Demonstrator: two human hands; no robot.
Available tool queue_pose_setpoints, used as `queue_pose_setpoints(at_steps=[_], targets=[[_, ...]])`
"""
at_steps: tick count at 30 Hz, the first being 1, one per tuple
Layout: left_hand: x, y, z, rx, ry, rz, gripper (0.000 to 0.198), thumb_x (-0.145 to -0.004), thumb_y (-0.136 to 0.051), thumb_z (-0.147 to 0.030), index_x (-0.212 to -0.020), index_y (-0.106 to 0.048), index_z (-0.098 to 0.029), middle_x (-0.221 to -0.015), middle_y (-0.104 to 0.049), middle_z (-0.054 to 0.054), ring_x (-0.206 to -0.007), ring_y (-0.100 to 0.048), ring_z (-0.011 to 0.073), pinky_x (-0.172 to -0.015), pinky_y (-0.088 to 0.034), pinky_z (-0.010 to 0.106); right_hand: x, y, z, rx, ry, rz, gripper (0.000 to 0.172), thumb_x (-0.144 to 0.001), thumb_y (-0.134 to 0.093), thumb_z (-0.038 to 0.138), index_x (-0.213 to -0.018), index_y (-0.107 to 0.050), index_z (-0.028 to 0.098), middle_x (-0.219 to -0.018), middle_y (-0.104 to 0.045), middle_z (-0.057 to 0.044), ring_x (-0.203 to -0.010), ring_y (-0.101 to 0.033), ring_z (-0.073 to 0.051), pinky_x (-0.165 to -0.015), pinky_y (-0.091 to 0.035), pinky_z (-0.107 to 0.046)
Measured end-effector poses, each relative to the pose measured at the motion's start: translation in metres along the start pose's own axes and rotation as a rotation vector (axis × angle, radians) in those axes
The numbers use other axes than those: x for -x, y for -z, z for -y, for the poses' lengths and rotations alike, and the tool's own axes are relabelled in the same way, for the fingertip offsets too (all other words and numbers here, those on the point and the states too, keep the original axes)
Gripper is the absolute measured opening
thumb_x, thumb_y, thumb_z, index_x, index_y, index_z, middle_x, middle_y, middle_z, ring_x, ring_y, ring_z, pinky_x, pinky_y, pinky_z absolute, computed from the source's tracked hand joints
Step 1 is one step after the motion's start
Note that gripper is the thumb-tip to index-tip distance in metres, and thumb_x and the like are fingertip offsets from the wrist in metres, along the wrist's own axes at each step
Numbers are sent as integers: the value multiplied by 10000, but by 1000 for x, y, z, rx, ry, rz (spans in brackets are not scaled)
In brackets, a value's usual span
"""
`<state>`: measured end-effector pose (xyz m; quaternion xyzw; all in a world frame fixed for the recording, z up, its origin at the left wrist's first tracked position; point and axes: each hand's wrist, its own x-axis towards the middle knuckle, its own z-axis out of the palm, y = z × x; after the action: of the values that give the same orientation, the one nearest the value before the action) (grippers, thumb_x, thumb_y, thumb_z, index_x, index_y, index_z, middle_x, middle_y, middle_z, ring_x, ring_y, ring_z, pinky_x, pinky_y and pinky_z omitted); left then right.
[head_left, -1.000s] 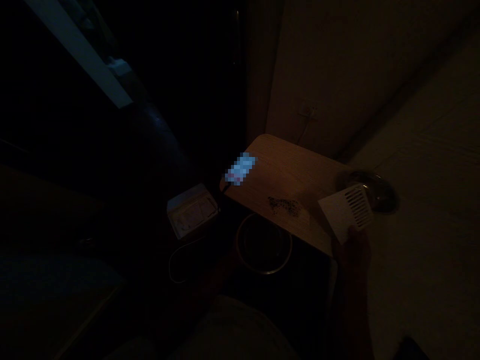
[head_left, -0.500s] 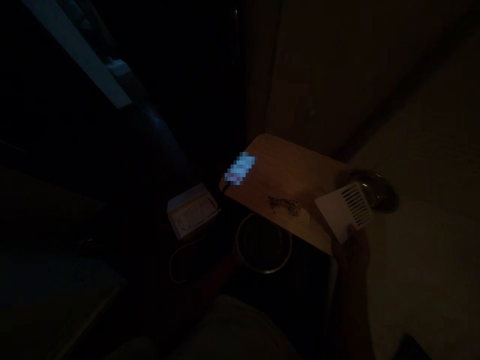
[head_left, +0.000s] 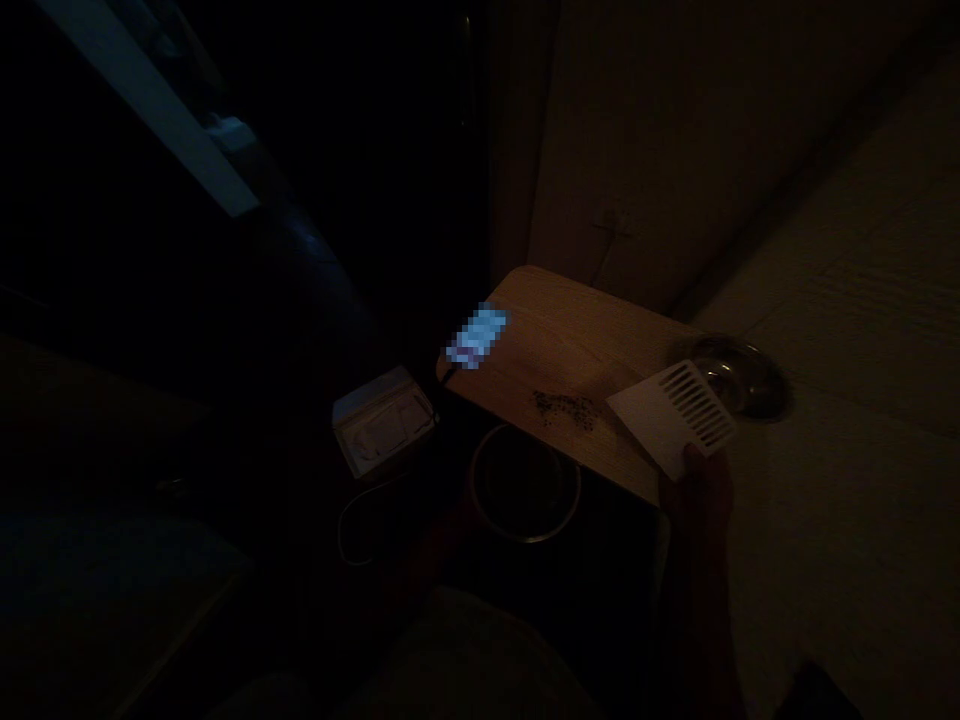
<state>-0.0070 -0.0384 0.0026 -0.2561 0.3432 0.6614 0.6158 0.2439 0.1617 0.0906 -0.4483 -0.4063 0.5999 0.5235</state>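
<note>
From the head view, almost everything I get is dark, with only a few things lit. My right hand (head_left: 701, 490) is closed on the near corner of a white slotted card (head_left: 671, 415). The thumb lies over its lower edge. The card is held tilted above the right end of a wooden board (head_left: 570, 330), with the slotted part toward the far right.

Just left of the card, a small heap of dark crumbs (head_left: 564, 408) lies on the board, apart from the card's edge. A metal bowl (head_left: 576, 490) sits below the board's near edge, directly beneath the crumbs, with its rim catching a little light.

My left hand (head_left: 463, 515) is only a dim reddish shape at the bowl's left rim. I cannot tell whether it grips the rim or merely rests there.

A lit phone screen (head_left: 476, 337) lies on the board's left end. A second metal dish (head_left: 754, 385) sits past the board's right end, partly behind the card. A white box (head_left: 382, 422) stands left of the bowl, and a thin cable (head_left: 349, 535) loops below it.
</note>
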Motion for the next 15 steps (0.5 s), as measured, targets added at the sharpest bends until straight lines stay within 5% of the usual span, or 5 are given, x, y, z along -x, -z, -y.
queue_pose_setpoints(at_steps=[7, 15], targets=[[-3, 0, 1, 45, 16, 18, 491, -1061, -544, -501, -1355, -631, -118, -1336, -623, 158, -1243, -606, 268, -1112, -482, 504, 2, -13, 0, 69, 41, -32, 431, -706, -891, 388, -1077, -742, 226, -1054, -766, -47, -947, -696, -228, -926, -585, -448], [-14, 8, 0, 71, 38, -17, 527, -1068, -533, -516, -1421, -601, -130, -1378, -608, 166, -1236, -606, 261, -1102, -484, 492, 12, -23, 5, 341, 103, 23, 496, -789, -805, 543, -1105, -716, 171, -1011, -765, -105, -847, -684, -240, -738, -543, -358]])
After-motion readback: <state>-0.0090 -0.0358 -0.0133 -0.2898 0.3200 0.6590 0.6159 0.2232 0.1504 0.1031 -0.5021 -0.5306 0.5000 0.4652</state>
